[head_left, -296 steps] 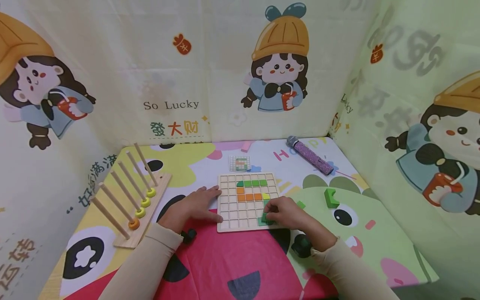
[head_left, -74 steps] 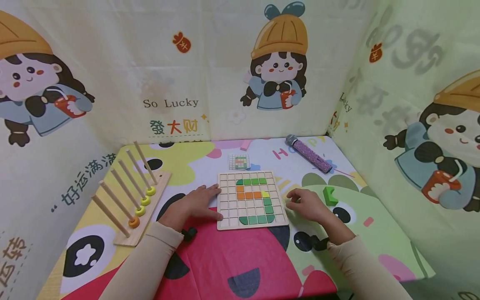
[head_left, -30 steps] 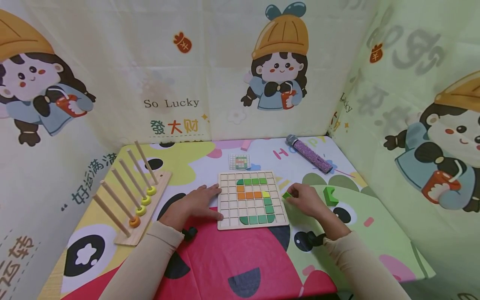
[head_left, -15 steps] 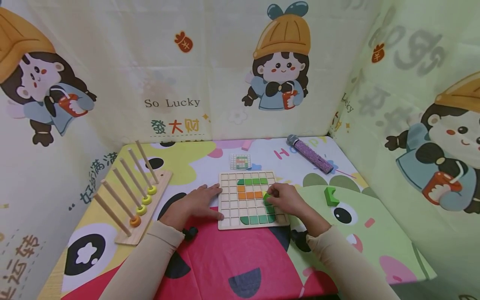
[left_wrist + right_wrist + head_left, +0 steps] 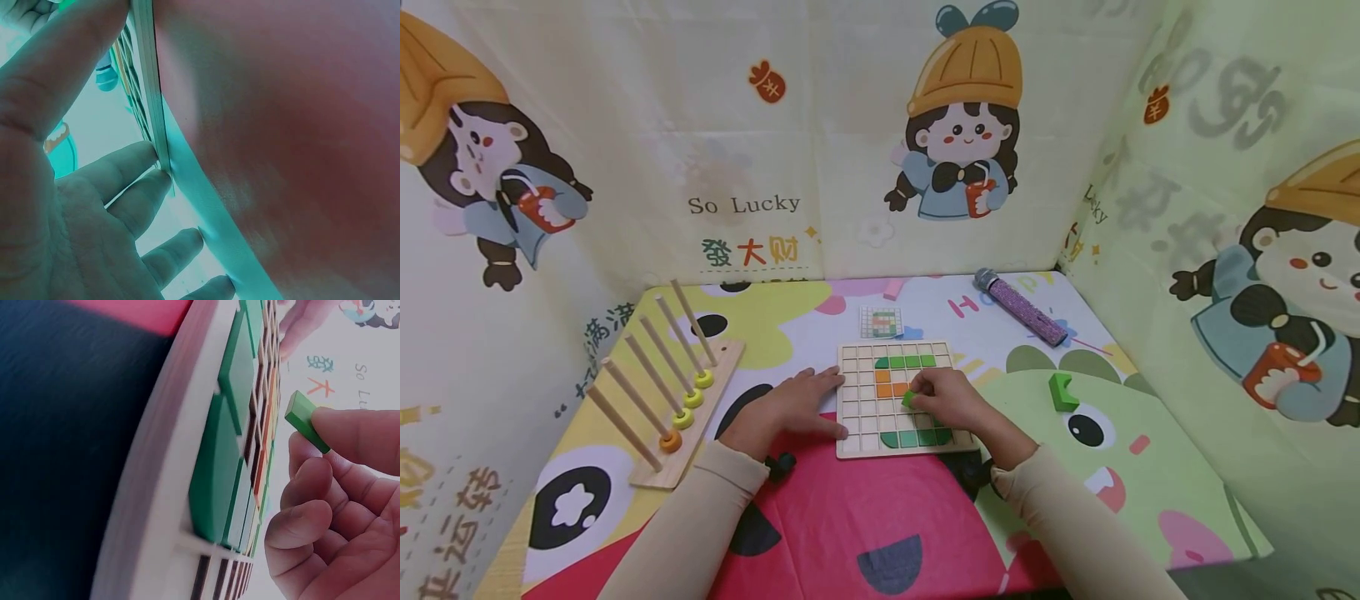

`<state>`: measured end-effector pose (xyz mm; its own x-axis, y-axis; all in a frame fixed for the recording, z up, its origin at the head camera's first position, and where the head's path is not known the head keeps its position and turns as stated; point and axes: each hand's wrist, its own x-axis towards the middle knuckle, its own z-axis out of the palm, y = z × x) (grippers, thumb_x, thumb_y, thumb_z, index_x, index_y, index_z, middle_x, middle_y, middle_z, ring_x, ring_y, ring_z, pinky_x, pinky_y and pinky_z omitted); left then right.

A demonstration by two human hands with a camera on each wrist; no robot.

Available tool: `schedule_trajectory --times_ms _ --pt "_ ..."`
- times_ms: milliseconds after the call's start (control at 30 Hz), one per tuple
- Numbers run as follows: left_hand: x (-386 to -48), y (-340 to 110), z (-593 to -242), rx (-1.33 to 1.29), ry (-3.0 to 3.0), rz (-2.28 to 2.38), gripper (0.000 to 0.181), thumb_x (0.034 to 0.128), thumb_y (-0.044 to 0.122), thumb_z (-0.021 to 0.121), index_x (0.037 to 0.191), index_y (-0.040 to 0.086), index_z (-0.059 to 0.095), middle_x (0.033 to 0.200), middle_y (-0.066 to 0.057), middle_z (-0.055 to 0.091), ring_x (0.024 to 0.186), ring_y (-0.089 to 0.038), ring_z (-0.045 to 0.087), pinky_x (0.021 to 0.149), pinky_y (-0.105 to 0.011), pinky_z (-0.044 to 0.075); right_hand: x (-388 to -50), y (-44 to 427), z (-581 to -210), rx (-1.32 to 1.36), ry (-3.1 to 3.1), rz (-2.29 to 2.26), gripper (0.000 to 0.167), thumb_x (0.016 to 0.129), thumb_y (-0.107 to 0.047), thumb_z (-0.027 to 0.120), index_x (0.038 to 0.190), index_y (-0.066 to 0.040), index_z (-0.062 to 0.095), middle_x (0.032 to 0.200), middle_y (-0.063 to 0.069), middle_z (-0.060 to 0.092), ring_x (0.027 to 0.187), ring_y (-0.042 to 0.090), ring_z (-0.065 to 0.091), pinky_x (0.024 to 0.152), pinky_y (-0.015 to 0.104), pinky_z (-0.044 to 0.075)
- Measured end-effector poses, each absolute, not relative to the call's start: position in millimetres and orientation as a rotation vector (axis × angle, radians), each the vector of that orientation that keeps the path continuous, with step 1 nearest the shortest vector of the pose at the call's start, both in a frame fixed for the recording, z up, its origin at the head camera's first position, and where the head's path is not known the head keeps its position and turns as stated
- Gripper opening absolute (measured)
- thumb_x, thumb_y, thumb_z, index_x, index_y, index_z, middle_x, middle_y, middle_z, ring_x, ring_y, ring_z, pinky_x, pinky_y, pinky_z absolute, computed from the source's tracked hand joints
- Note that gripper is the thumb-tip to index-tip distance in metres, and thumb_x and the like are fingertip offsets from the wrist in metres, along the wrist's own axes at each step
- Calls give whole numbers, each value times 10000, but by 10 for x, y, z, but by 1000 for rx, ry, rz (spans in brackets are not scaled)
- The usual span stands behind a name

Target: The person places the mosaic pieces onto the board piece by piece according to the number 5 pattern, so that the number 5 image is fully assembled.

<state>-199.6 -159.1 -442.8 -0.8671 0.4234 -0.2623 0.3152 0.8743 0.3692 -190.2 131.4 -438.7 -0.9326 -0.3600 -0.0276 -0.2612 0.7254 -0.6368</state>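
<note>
A wooden grid board point(image 5: 857, 425) lies on the tablecloth, with green, orange and yellow tiles set in its cells. Green tiles point(image 5: 910, 362) form a row near its top, orange tiles point(image 5: 886, 389) stand mid-board, and more green tiles point(image 5: 908, 438) line the bottom. My right hand point(image 5: 951, 400) is over the middle of the board, pinching a small light-green tile point(image 5: 303, 419) between thumb and index finger; the right wrist view shows it raised above the grid. With fingers spread, my left hand point(image 5: 793, 404) rests against the board's left edge. The right hand hides some right-side cells.
Behind the board lies a small pattern card point(image 5: 880, 322), with a pink block point(image 5: 892, 289) farther back. A peg stand point(image 5: 688, 417) with beads is at left. A purple glittery microphone point(image 5: 1021, 308) lies back right, and a notched green block point(image 5: 1063, 392) is to the right.
My right hand has picked up the light-green tile right of the board and carried it left over the grid. Earlier it placed green tiles at the lower right. My left hand stays put.
</note>
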Motion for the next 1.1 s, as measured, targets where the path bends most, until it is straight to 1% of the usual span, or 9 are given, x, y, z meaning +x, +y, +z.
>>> schedule_trajectory --times_ms 333,433,600,833,933,1100 --pt "-2007 -1593 -4430 545 2698 465 1047 730 528 893 1602 203 413 1693 -44 336 1545 -425 282 1117 -651 436 -1899 1134 -4377 -578 2754 -915 35 922 -127 748 924 -127 713 807 -57 667 776 97 569 759 297 493" --pt "-2007 -1589 -4426 539 2698 460 1042 734 538 886 1602 207 415 1694 -40 335 1547 -423 281 1123 -650 431 -1889 1088 -4368 -597 2727 -913 34 918 -117 744 918 -127 711 793 -61 665 770 103 570 756 295 491" --pt "-2019 -1586 -4426 522 2698 458 1044 735 550 884 1605 222 410 1695 -29 334 1549 -416 279 1119 -646 437 -1878 1022 -4356 -624 2690 -910 36 937 -128 718 912 -102 718 780 -66 657 765 112 563 724 287 484" --pt "-2023 -1592 -4454 510 2693 465 1047 729 544 893 1603 223 414 1689 -29 343 1546 -414 283 1116 -635 447 -1854 952 -4383 -671 2671 -874 84 923 -100 690 871 -158 721 739 -74 628 733 111 555 661 269 462" --pt "-2028 -1598 -4469 517 2699 459 1043 730 554 887 1601 223 418 1687 -29 348 1545 -412 286 1120 -631 445 -1853 945 -4392 -668 2669 -876 92 926 -94 688 868 -159 716 733 -69 617 727 115 548 643 269 453" --pt "-2025 -1609 -4454 552 2701 448 1016 754 556 864 1597 199 425 1692 -37 340 1551 -422 275 1180 -622 378 -1841 945 -4368 -688 2668 -865 94 928 -85 685 868 -148 720 747 -69 634 716 107 554 640 263 463"
